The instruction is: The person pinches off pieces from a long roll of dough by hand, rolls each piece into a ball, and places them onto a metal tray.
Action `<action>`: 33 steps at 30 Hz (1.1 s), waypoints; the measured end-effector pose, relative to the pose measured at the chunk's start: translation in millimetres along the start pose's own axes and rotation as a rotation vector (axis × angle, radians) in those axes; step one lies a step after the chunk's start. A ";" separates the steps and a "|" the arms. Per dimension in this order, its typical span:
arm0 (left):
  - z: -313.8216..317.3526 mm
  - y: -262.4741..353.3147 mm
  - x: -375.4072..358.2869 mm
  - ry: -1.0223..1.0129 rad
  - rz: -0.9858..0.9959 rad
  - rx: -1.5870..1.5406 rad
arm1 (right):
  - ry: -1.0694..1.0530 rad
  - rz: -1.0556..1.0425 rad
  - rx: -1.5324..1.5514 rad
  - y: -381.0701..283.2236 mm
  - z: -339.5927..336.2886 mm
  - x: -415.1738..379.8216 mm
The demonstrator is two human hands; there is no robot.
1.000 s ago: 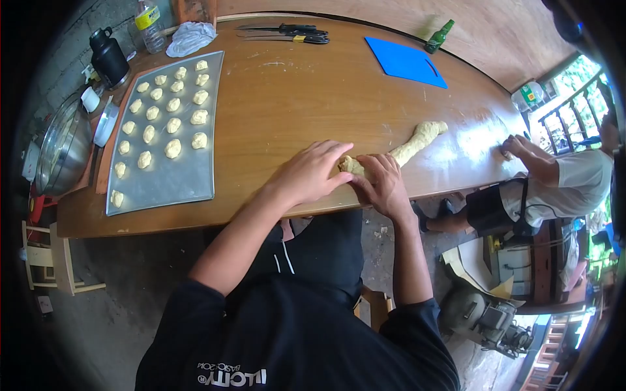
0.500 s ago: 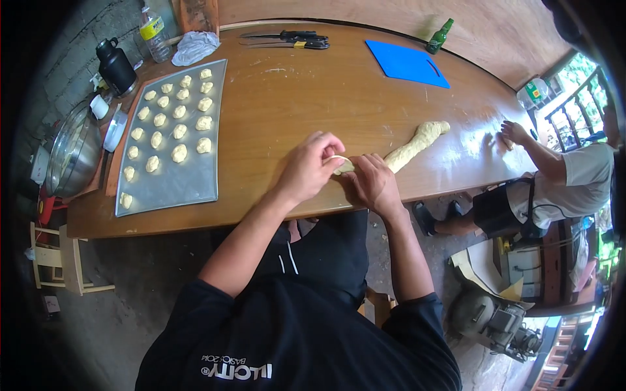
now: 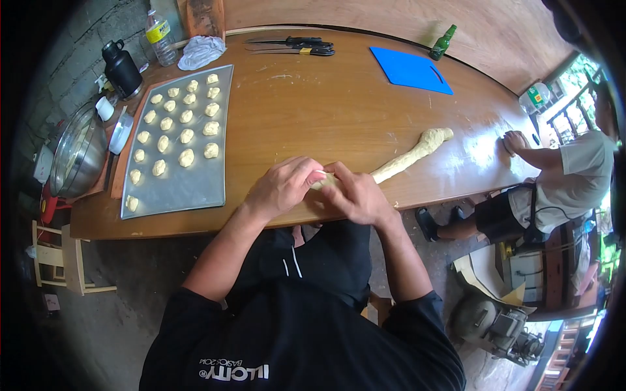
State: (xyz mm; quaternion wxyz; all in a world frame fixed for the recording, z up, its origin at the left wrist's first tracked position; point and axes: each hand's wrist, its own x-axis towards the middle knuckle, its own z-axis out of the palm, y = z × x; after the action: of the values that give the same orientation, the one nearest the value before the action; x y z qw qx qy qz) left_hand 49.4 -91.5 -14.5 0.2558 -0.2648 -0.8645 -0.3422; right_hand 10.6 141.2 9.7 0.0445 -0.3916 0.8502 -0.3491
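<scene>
Near the table's front edge, my left hand [image 3: 283,187] and my right hand [image 3: 357,195] meet around a small piece of dough [image 3: 322,183]. The fingers of both are bent onto it and partly cover it. A long roll of dough [image 3: 411,156] lies on the table just right of my right hand, thicker at its far end. To the left, a metal tray [image 3: 176,200] holds several small dough lumps [image 3: 186,158] in rows.
On the wooden table [image 3: 293,117] lie knives [image 3: 306,47], a blue cutting board [image 3: 407,68] and a green bottle [image 3: 443,43]. A metal bowl [image 3: 81,156] and black flask [image 3: 122,70] stand left. Another person [image 3: 554,176] touches the table's right end.
Both my hands have shifted left with the small dough piece, and my right fingers now reach over it. The long roll's near end shows further left. The other person's hand has moved slightly.
</scene>
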 end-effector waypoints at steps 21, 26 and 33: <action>8.4 19.9 -4.9 0.101 0.080 -0.112 | 0.193 0.060 0.195 -11.5 2.8 -13.9; 4.9 19.3 -6.1 0.129 -0.018 -0.197 | 0.140 0.096 0.106 -6.1 3.5 -17.6; -5.5 6.3 -8.1 -0.142 -0.880 -0.915 | 0.330 -0.164 -0.191 -11.1 21.3 -7.7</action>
State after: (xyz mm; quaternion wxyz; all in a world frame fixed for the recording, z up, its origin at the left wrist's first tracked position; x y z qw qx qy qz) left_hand 60.7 -93.8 -13.1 -0.1055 0.0106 -0.6737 -0.7313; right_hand 30.4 129.7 -0.9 -0.1614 -0.3993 0.8406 -0.3287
